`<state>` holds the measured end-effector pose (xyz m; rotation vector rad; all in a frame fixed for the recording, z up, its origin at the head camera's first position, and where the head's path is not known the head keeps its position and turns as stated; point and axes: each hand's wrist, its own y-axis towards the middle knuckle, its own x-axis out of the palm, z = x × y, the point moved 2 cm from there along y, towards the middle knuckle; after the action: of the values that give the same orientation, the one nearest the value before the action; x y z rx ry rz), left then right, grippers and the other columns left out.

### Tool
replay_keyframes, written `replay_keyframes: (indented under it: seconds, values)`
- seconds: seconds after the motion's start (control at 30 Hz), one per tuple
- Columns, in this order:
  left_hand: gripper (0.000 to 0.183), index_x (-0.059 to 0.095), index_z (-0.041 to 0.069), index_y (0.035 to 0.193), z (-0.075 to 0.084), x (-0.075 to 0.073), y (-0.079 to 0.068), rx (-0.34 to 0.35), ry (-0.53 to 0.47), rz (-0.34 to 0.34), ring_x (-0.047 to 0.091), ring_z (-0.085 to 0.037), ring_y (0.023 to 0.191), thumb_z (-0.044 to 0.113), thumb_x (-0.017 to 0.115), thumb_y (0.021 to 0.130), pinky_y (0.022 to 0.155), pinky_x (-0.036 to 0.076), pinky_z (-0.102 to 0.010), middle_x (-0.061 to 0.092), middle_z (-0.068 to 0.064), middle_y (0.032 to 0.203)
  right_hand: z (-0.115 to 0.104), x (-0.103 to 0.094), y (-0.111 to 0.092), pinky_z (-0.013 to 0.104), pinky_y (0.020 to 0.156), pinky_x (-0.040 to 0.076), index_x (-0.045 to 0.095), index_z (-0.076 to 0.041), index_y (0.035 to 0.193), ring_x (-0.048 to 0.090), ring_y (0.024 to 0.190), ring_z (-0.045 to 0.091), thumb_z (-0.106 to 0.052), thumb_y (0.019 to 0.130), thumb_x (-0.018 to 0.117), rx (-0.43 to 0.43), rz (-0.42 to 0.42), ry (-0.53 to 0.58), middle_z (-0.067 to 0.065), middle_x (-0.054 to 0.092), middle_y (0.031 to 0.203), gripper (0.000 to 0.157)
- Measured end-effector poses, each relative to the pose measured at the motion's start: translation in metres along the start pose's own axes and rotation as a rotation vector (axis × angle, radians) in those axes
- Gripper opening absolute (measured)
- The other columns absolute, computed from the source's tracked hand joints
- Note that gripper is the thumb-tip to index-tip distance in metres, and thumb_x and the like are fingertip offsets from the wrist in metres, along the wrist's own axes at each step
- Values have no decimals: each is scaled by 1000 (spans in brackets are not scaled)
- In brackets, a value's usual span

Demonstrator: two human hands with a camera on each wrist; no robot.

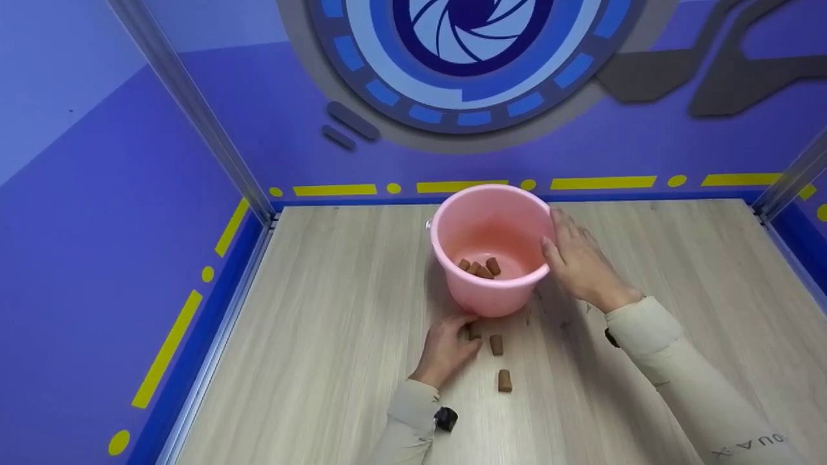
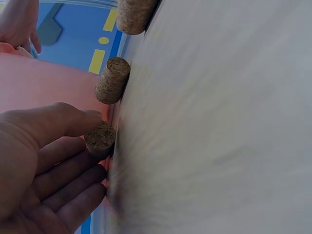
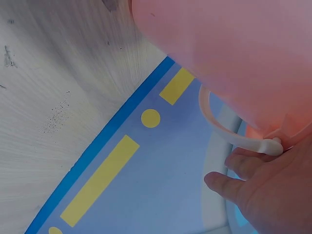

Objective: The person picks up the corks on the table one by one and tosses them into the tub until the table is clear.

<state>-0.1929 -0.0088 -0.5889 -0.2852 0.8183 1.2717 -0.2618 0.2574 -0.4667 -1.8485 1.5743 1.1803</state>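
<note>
Nearby, at six o'clock, the left sleeve (image 1: 407, 410) has a small black device (image 1: 446, 419) at its cuff, while the right sleeve (image 1: 685, 374) comes in from four o'clock. A loose cork (image 1: 504, 381) lies on the wood-grain table (image 1: 291, 361), and a second cork (image 1: 496, 345) lies just past it, at three o'clock from the left hand (image 1: 446, 352). That hand has thumb and fingers curled about a third cork (image 2: 100, 139); how firmly, I cannot tell, and in the head view the hand partly covers it. The pink bucket (image 1: 491, 297) stands right at those fingertips, its wall blocking the way onward. The right hand (image 1: 585, 265) rests at the bucket's rim at three o'clock, fingers loosely extended and not clenched, near the pale handle (image 3: 243, 142). At least four corks (image 1: 484, 272) lie inside, toward six o'clock, partly hidden by the near rim. Farther off, a metal post (image 1: 194, 110) at ten o'clock meets the blue-purple back wall (image 1: 226, 116), with yellow bars (image 1: 604, 183) along its foot
</note>
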Motion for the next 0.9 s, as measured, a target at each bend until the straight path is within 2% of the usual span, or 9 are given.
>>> replay_keyframes:
  seconds: [0.3, 0.57, 0.9]
  values:
    - [34, 78, 3, 120, -1, -1, 1, -12, -22, 18, 73, -20, 105, 5, 86, 87, 91, 59, -32, 78, -7, 113, 0, -1, 1, 66, 126, 13, 12, 9, 165, 17, 158, 47, -36, 115, 37, -16, 7, -2, 32, 19, 170, 72]
    - [31, 79, 2, 118, -2, 1, 1, 6, -24, 26, 73, -20, 104, 3, 84, 87, 90, 59, -32, 79, -7, 110, 1, 1, 1, 67, 125, 13, 10, 6, 166, 17, 158, 46, -30, 115, 40, -4, -3, 1, 30, 18, 171, 70]
    - [28, 80, 3, 115, -3, 1, 0, 34, -49, 51, 74, -17, 97, 3, 84, 87, 86, 60, -30, 79, -4, 103, 1, 0, 0, 67, 125, 12, 9, 5, 167, 16, 158, 46, -38, 115, 35, 4, -12, 6, 29, 17, 172, 72]
